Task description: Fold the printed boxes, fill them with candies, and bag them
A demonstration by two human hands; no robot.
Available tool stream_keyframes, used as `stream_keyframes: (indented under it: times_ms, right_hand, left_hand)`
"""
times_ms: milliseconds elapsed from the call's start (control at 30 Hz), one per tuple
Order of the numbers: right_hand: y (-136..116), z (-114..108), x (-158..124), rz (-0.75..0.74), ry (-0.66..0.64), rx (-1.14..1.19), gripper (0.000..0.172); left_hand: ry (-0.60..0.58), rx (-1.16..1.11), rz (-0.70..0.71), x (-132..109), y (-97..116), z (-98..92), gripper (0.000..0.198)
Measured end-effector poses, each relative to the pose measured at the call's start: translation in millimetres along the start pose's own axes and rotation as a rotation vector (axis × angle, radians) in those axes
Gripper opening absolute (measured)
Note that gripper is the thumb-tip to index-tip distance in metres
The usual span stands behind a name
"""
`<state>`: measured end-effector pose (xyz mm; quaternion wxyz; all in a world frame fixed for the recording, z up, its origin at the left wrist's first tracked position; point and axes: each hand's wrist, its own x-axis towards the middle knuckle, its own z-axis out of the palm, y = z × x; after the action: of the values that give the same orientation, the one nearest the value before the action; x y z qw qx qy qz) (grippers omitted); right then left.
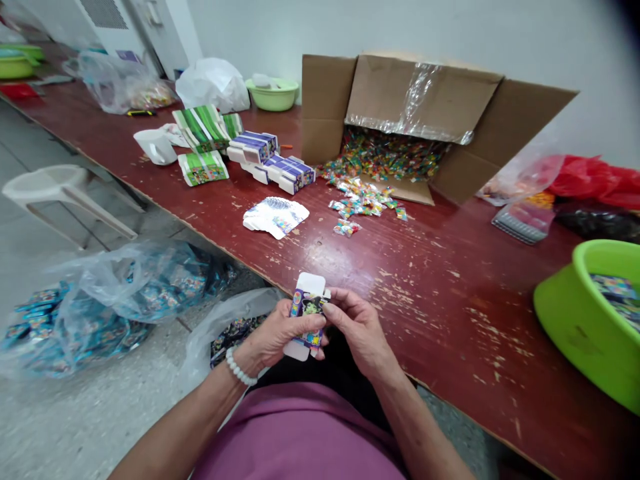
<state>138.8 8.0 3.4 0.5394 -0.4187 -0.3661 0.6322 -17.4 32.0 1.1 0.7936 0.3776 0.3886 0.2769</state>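
Between my hands is a small printed candy box [311, 305], purple and colourful, with white flaps standing out at its top and bottom. My left hand [280, 331], with a beaded bracelet at the wrist, grips the box from the left, thumb across its front. From the right, my right hand [354, 320] pinches the box's upper right edge between thumb and fingers. Beyond them on the table lies a fanned pile of flat white cartons [276, 217]. Wrapped candies [363, 199] spill toward me from a large cardboard box [425, 97] lying on its side.
Bundled purple cartons [290, 172] and green cartons [203, 167] stand at the back left, beside a white mug [156, 147]. A green tub [570, 313] holding packs is at the right of the red table [450, 300]. Bags of blue packets [115, 320] and a white stool [47, 180] are on the left floor.
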Motion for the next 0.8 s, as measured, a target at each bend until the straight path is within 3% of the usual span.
stream_keyframes:
  times_ms: [200, 333, 467, 600, 800]
  right_hand:
    - [10, -6, 7, -0.087, 0.23, -0.122, 0.027]
    - [11, -10, 10, -0.107, 0.307, -0.129, 0.039]
    - [13, -10, 9, -0.1, 0.225, -0.071, 0.033]
    - [14, -15, 8, -0.079, 0.17, -0.077, 0.023]
    - [3, -23, 13, 0.072, 0.097, 0.05, 0.028]
  left_hand:
    - [0.134, 0.189, 0.17, 5, -1, 5.7, 0.032]
    - [0.234, 0.138, 0.29, -1, -1, 11.0, 0.057]
    - [0.32, 0.241, 0.378, -5, -8, 11.7, 0.059]
    - [0.228, 0.2, 0.339, -4, -10, 6.8, 0.044]
    - [0.14, 0.171, 0.293, -2, 3, 5.7, 0.022]
